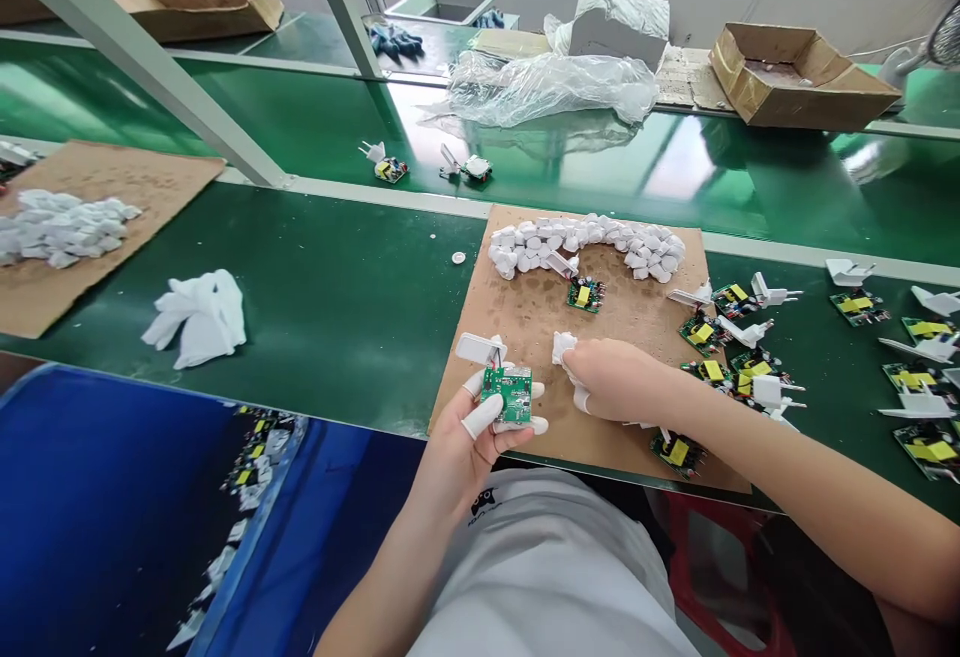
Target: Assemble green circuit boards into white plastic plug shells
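My left hand (469, 437), with white finger cots on its fingertips, grips a green circuit board (511, 395) by its edges, solder side up. A white plug casing (480, 348) hangs on by wires beyond the board. My right hand (611, 377) is closed above the cardboard sheet (480, 297), right of the board. A white lump shows at its fingertips; I cannot tell whether it is a loose piece or a finger cot. Beyond it, one circuit board with yellow transformer (586, 293) lies near a curved pile of small white pieces (592, 232).
Several boards with plugs (739, 347) crowd the sheet's right edge; more boards (926, 377) lie farther right. A white glove (199, 317) is on the left. Behind runs a green belt (322, 137) carrying two boards. A blue bin (150, 497) is below left.
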Demonstrator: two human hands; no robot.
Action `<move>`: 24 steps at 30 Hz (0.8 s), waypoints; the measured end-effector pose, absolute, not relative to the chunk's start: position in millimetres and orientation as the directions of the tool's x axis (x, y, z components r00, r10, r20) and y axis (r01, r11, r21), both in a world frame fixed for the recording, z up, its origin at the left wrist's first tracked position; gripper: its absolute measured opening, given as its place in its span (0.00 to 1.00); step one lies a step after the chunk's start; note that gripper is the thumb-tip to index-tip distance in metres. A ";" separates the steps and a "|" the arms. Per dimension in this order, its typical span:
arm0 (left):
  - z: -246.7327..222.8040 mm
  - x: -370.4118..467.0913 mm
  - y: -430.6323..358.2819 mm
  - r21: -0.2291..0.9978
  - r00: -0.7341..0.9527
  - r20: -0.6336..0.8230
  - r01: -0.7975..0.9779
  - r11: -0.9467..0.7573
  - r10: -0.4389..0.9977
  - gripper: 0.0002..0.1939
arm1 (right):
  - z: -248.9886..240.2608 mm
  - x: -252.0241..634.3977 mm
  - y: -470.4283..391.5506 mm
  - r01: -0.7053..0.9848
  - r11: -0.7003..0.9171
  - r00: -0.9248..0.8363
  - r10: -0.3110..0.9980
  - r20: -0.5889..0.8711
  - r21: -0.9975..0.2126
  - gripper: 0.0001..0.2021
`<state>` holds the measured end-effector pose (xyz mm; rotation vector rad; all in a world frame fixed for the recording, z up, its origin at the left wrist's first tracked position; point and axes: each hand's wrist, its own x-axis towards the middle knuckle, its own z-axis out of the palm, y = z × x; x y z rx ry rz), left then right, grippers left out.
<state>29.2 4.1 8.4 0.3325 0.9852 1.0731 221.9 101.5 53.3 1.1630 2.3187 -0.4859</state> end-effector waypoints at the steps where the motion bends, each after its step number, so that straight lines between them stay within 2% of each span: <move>1: 9.4 28.2 3.4 0.660 0.109 -0.511 -0.586 0.470 0.853 0.27 | 55.7 223.0 104.6 0.817 0.567 -0.510 0.629 -0.588 -0.102 0.09; 7: 8.5 27.1 2.8 0.665 0.097 -0.508 -0.588 0.461 0.856 0.26 | 68.5 233.5 118.4 0.835 0.526 -0.493 0.588 -0.641 -0.161 0.09; 10: 6.5 29.4 2.2 0.652 0.119 -0.515 -0.589 0.478 0.849 0.23 | 74.2 247.3 115.5 0.840 0.501 -0.513 0.606 -0.608 -0.210 0.09; 12: 5.0 32.2 0.8 0.647 0.131 -0.505 -0.596 0.475 0.853 0.24 | 78.1 258.8 102.3 0.826 0.454 -0.564 0.688 -0.457 -0.335 0.09; 14: 3.1 36.8 -1.1 0.640 0.145 -0.484 -0.614 0.462 0.863 0.25 | 78.2 266.3 78.4 0.725 0.389 -0.567 0.805 -0.173 -0.568 0.06; 16: 0.8 43.5 -2.9 0.625 0.149 -0.465 -0.643 0.443 0.873 0.26 | 70.4 265.3 48.1 0.507 0.358 -0.454 0.884 0.110 -0.784 0.05; 17: -0.2 47.5 -3.6 0.618 0.148 -0.460 -0.655 0.435 0.875 0.27 | 63.0 261.3 33.0 0.419 0.355 -0.365 0.909 0.203 -0.836 0.05; 19: -1.0 56.1 -4.7 0.618 0.145 -0.461 -0.656 0.434 0.875 0.29 | 42.9 248.7 7.6 0.364 0.429 -0.226 0.902 0.369 -0.827 0.11; 21: 0.3 63.9 -5.7 0.640 0.144 -0.464 -0.628 0.443 0.874 0.30 | 21.0 234.2 -7.9 0.383 0.544 -0.163 0.836 0.525 -0.747 0.17; 24: 4.8 71.6 -8.3 0.699 0.130 -0.445 -0.568 0.435 0.886 0.30 | -2.0 218.7 -15.9 0.519 0.583 -0.061 0.754 0.653 -0.625 0.17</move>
